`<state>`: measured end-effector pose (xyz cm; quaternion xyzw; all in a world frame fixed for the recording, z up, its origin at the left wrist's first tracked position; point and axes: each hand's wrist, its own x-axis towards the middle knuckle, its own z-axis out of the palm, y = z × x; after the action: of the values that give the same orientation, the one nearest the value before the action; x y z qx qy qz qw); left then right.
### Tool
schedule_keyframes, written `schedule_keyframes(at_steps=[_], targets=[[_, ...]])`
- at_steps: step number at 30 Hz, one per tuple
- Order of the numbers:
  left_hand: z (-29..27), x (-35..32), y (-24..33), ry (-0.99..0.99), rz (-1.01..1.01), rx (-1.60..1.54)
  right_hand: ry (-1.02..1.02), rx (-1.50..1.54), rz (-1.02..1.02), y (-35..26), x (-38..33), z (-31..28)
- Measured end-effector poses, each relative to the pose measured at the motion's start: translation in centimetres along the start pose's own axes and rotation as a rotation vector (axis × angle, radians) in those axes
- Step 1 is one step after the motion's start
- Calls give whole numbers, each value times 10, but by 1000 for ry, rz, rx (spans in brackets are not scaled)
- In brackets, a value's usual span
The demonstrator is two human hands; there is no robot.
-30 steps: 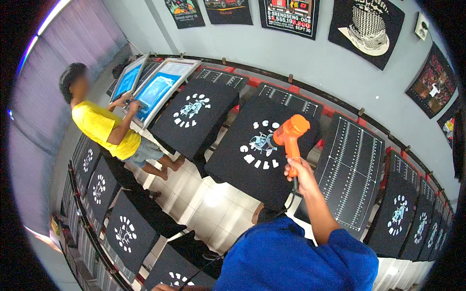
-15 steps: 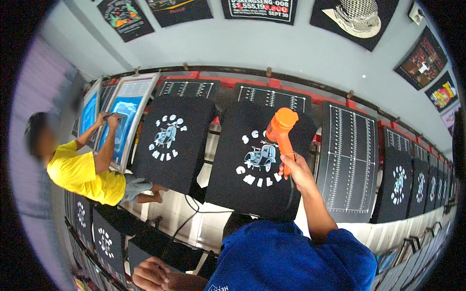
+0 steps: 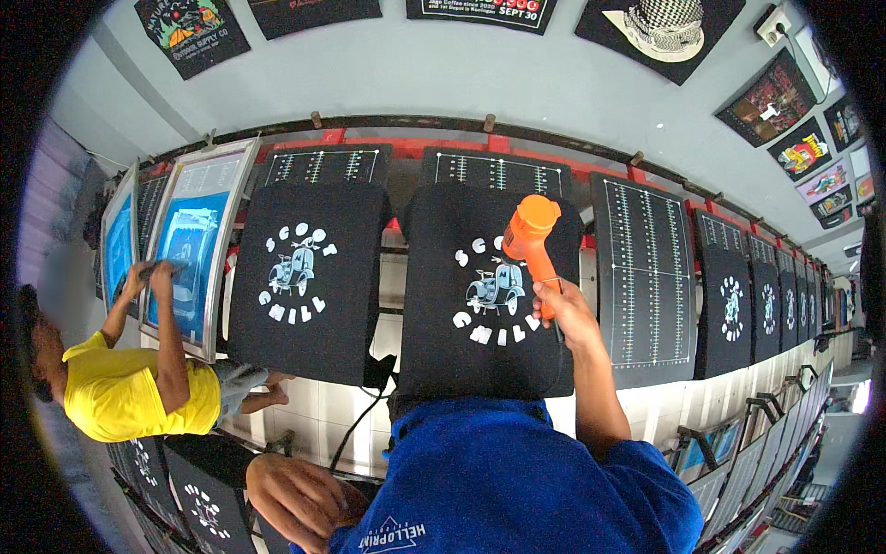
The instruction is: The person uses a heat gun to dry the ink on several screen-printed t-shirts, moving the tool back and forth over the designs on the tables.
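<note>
My right hand is wrapped round the handle of an orange hair dryer. The dryer is held above a black T-shirt stretched over a board. Pale blue and white scooter artwork with white lettering around it is printed on that shirt. The dryer and my hand cover part of the lettering at the right. At the lower left, close to my body, my left hand has its fingers curled in. Whether anything is inside them is hidden.
Left of me stands another printed black shirt. Beyond it a person in a yellow top has both hands at a framed blue screen. To my right is a bare board with marked lines, then more printed shirts. A black cable hangs below.
My view has shifted, and I stand nearer the shirt. My right hand still holds the hair dryer over the print. My left hand has come up closer to my body. The other person's hands have moved nearer.
</note>
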<state>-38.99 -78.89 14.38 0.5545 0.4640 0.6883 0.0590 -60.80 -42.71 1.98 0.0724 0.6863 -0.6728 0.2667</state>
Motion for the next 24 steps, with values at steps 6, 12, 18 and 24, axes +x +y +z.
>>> schedule_keyframes(at_steps=[6, 12, 18, 24], targets=[[-16, 22, -4, -226, 33, -80, 16, -19, -10, 0, 0, 9], [-25, 13, -24, -285, 135, -175, 8, -39, -14, 2, 2, 14], [-55, -19, -65, 220, -474, 83, 51, -51, -17, 5, 1, 9], [-45, -69, -159, 735, -1098, 652, 94, -32, -31, 7, 5, 4]])
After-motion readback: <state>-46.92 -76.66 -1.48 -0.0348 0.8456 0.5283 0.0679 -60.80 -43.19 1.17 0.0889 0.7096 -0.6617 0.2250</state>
